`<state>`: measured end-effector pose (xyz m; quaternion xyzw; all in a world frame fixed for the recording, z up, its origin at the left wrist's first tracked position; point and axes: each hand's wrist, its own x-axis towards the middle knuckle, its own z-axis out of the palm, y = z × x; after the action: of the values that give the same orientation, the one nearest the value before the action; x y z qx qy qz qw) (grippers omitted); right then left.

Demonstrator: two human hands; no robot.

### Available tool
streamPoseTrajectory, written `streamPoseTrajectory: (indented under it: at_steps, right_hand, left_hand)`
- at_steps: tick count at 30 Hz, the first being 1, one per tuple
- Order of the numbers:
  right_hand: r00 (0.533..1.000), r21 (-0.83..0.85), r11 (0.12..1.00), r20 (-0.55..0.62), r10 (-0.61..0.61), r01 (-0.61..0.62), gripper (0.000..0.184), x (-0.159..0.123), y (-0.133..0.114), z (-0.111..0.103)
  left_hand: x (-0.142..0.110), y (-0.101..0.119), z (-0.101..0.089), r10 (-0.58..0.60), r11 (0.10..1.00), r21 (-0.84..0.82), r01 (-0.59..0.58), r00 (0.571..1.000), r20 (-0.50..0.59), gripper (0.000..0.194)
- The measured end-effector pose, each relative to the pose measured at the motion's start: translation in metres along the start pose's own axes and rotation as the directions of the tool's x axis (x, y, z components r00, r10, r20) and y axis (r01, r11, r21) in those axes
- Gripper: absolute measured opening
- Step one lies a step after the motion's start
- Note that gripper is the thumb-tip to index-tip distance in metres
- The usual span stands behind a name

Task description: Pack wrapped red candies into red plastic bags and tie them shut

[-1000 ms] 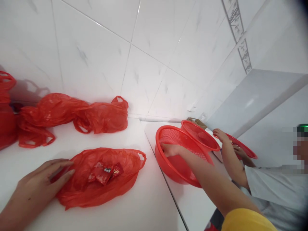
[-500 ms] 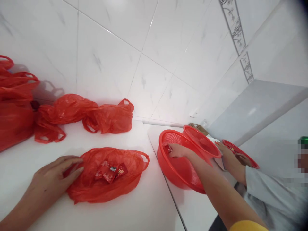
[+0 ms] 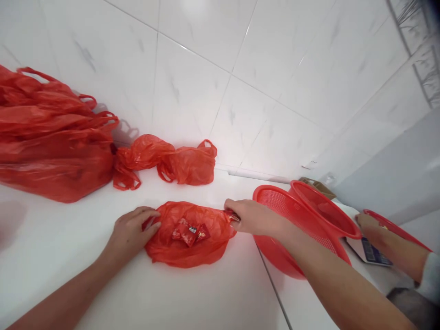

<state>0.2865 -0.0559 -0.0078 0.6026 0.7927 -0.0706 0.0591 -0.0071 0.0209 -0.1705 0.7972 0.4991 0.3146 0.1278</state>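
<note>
A red plastic bag [image 3: 192, 257] lies opened out on the white table, with several small shiny red packets [image 3: 189, 233] in its middle. My left hand [image 3: 135, 231] grips the bag's left edge between thumb and fingers. At the bag's right end, my right hand [image 3: 252, 219] is closed around a red packet [image 3: 232, 215]; whether it holds more than one is hidden. Just behind that hand stands a red perforated basket [image 3: 275, 254], partly covered by my right forearm.
Filled red plastic bags [image 3: 58, 151] are heaped at the left, and smaller tied bags [image 3: 192, 165] lie along the tiled wall. A second red basket [image 3: 323, 208] stands farther right, near a scale [image 3: 369, 252]. A co-worker's arm [image 3: 388, 238] reaches over another red tray.
My right hand has come left out of the basket to the bag's right end, bringing a red packet. My left hand has kept its place at the bag's edge. The view has turned left.
</note>
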Motion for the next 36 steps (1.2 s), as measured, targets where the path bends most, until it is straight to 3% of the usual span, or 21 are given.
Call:
streamPoseTrajectory:
  at_steps: [4, 9, 14, 17, 19, 22, 25, 28, 31, 36]
  right_hand:
    - [0.993, -0.083, 0.99, 0.052, -0.107, 0.111, 0.024, 0.024, -0.024, 0.019]
    - [0.995, -0.043, 0.995, 0.009, -0.094, 0.095, 0.049, 0.027, -0.036, 0.033]
    - [0.995, 0.075, 0.996, -0.082, -0.048, 0.054, 0.04, -0.011, -0.028, 0.032]
    - [0.976, 0.115, 0.993, -0.216, 0.012, 0.013, 0.033, -0.043, -0.013, 0.028]
    - [0.931, 0.087, 0.993, -0.351, 0.102, -0.076, 0.033, -0.064, 0.001, 0.034]
    - [0.826, -0.039, 0.947, -0.501, 0.258, -0.319, 0.045, -0.094, 0.023, 0.063]
    - [0.809, -0.156, 0.876, -0.484, 0.334, -0.456, 0.055, -0.119, 0.035, 0.105]
    - [0.825, -0.232, 0.86, -0.474, 0.309, -0.455, 0.064, -0.137, 0.031, 0.135]
    - [0.827, -0.251, 0.859, -0.482, 0.289, -0.447, 0.069, -0.145, 0.021, 0.147]
    - [0.825, -0.263, 0.855, -0.491, 0.28, -0.447, 0.07, -0.15, 0.015, 0.146]
  left_hand:
    - [-0.002, 0.002, -0.003, -0.004, 1.0, -0.016, 0.004, 1.0, -0.006, 0.028]
    - [-0.002, 0.001, -0.002, -0.013, 0.999, -0.042, 0.012, 1.0, -0.012, 0.027]
    - [-0.002, -0.002, 0.0, -0.007, 0.999, -0.054, 0.005, 1.0, -0.022, 0.027]
    - [-0.002, -0.004, 0.001, 0.001, 0.999, -0.04, -0.002, 1.0, -0.022, 0.029]
    - [-0.001, -0.006, 0.002, -0.001, 0.999, -0.034, 0.0, 1.0, -0.015, 0.029]
    - [0.001, -0.008, 0.005, -0.019, 0.999, -0.037, 0.018, 1.0, -0.01, 0.03]
    - [0.001, -0.013, 0.008, -0.03, 0.999, -0.015, 0.03, 1.0, 0.005, 0.032]
    - [0.001, -0.02, 0.014, -0.013, 1.0, 0.026, 0.014, 1.0, -0.011, 0.031]
    - [0.001, -0.027, 0.018, 0.004, 1.0, 0.029, -0.004, 1.0, -0.017, 0.028]
    - [0.002, -0.022, 0.015, 0.005, 1.0, 0.021, -0.005, 1.0, -0.012, 0.03]
